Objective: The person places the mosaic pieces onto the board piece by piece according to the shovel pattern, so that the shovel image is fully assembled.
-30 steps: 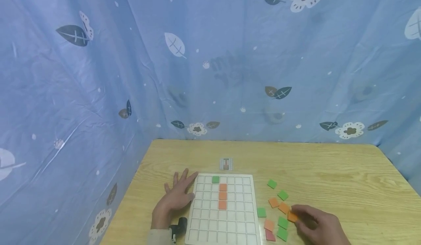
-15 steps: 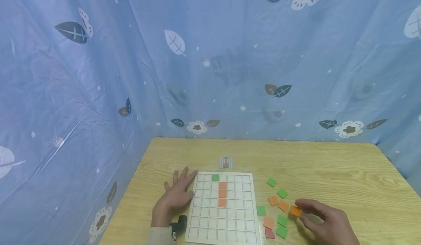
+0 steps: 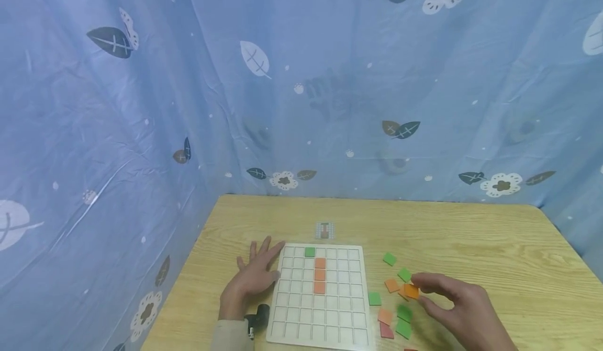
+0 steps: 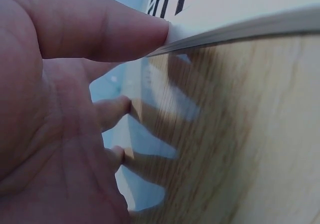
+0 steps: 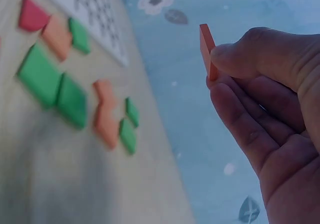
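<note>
Currently, fingers [image 5: 240, 59] pinch one tile [image 3: 412, 291]; the board [image 3: 319, 303] holds four.

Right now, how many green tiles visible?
6: one green tile in the far row of the board; five loose right of it: one beside its edge, two farther back, two nearer. Right hand could hide more.

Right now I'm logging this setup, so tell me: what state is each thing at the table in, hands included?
White board: flat, partly filled.
Green tile on it: in a far-row cell.
Three orange tiles on it: in one column.
Left hand: fingers spread, thumb against the board's edge.
Held orange tile: lifted off the table.
Right hand: pinching that tile.
Loose tiles: lying right of the board.
Small picture: flat beyond the board.
</note>
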### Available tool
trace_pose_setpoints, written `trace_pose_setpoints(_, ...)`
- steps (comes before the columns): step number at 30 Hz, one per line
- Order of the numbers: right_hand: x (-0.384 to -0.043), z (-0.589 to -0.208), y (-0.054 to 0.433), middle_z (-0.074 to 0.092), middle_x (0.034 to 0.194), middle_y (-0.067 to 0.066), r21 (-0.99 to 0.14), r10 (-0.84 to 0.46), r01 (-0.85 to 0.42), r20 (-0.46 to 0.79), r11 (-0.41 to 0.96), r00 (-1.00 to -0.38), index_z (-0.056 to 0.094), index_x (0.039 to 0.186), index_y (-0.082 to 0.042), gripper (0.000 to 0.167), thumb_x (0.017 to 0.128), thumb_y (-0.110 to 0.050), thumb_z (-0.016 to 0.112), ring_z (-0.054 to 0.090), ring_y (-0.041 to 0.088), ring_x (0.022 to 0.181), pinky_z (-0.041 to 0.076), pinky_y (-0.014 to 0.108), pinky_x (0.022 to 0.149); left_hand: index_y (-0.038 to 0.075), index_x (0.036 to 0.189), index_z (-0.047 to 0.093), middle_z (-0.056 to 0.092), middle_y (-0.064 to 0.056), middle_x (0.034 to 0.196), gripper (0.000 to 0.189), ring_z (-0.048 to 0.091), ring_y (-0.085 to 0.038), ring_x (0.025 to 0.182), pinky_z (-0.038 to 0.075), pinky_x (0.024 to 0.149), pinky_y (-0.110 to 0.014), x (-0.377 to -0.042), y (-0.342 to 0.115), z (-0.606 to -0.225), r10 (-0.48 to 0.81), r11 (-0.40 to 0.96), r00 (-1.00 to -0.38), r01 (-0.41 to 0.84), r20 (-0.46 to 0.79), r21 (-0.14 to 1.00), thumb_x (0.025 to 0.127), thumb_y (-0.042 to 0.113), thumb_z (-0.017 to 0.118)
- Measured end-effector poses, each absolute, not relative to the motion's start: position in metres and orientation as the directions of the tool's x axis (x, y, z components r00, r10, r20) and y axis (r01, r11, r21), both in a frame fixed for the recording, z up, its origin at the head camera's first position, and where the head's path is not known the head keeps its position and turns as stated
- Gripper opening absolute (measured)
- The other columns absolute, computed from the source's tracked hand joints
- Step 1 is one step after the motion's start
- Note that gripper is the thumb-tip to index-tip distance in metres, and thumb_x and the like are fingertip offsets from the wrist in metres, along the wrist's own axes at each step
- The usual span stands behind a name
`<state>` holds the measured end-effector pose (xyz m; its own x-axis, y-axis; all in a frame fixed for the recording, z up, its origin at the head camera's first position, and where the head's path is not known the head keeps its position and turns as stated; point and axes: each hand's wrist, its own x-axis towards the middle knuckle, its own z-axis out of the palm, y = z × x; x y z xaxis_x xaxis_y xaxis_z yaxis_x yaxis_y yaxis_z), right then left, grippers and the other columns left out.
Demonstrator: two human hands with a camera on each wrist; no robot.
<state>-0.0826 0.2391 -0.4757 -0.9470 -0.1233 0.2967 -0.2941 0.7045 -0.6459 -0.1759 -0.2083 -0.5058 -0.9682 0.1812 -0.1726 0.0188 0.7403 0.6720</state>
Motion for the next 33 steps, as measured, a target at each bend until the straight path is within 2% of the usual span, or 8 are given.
trace_pose_setpoints(5,-0.095,-0.455,0.224,0.081,0.106,-0.021,-0.583,-0.185,-0.411,0.408,0.701,-0.894,0.082,0.115,-0.034,0.045,0.08,-0.009,0.096,0.075,-0.006,0.097,0.056,0.008,0.08,0.024,0.169,0.046,0.015,-0.02,0.184,0.08,-0.011,-0.054,0.168,-0.019,0.119,-0.087,-0.175,-0.209,-0.508,0.172,0.746,-0.969,0.01,-0.179,0.666,0.093,0.009,0.066)
trace_pose_setpoints(9,-0.104,-0.444,0.212,0.081,0.106,-0.022,-0.558,-0.228,-0.491,0.474,0.669,-0.85,0.083,0.116,-0.032,0.048,0.078,-0.005,0.096,0.076,-0.004,0.096,0.053,0.005,0.082,0.024,0.169,0.044,0.014,-0.019,0.184,0.08,-0.01,-0.054,0.168,-0.018,0.119,-0.088,-0.175,-0.208,-0.509,0.186,0.756,-0.967,0.028,-0.173,0.653,0.094,0.011,0.064)
trace_pose_setpoints(18,-0.112,-0.437,0.182,0.081,0.11,-0.021,-0.623,-0.242,-0.462,0.408,0.632,-0.88,0.082,0.12,-0.033,0.045,0.085,-0.007,0.092,0.077,0.0,0.099,0.066,0.031,0.08,0.026,0.17,0.043,0.013,-0.017,0.185,0.079,-0.01,-0.052,0.169,-0.017,0.121,-0.087,-0.18,-0.203,-0.507,0.202,0.759,-0.962,0.034,-0.185,0.65,0.095,0.015,0.064)
trace_pose_setpoints(21,-0.113,-0.438,0.17,0.081,0.111,-0.02,-0.63,-0.275,-0.499,0.424,0.595,-0.863,0.083,0.118,-0.031,0.044,0.084,-0.005,0.092,0.078,0.002,0.101,0.067,0.032,0.081,0.025,0.17,0.043,0.013,-0.018,0.184,0.079,-0.011,-0.052,0.169,-0.017,0.121,-0.087,-0.18,-0.204,-0.506,0.198,0.763,-0.962,0.03,-0.189,0.646,0.095,0.014,0.063)
trace_pose_setpoints(28,-0.116,-0.452,0.135,0.082,0.112,-0.02,-0.679,-0.38,-0.559,0.415,0.476,-0.827,0.083,0.117,-0.026,0.038,0.087,-0.004,0.089,0.077,0.004,0.105,0.065,0.027,0.086,0.024,0.17,0.043,0.014,-0.018,0.184,0.08,-0.009,-0.053,0.168,-0.016,0.12,-0.088,-0.179,-0.209,-0.507,0.193,0.768,-0.964,0.03,-0.186,0.639,0.093,0.014,0.063)
trace_pose_setpoints(33,-0.117,-0.467,0.115,0.083,0.11,-0.015,-0.701,-0.417,-0.572,0.409,0.425,-0.812,0.083,0.117,-0.02,0.037,0.086,0.0,0.086,0.08,0.01,0.099,0.067,0.034,0.086,0.024,0.17,0.043,0.014,-0.019,0.184,0.08,-0.009,-0.054,0.168,-0.016,0.12,-0.088,-0.179,-0.211,-0.507,0.197,0.772,-0.963,0.035,-0.186,0.635,0.093,0.014,0.063)
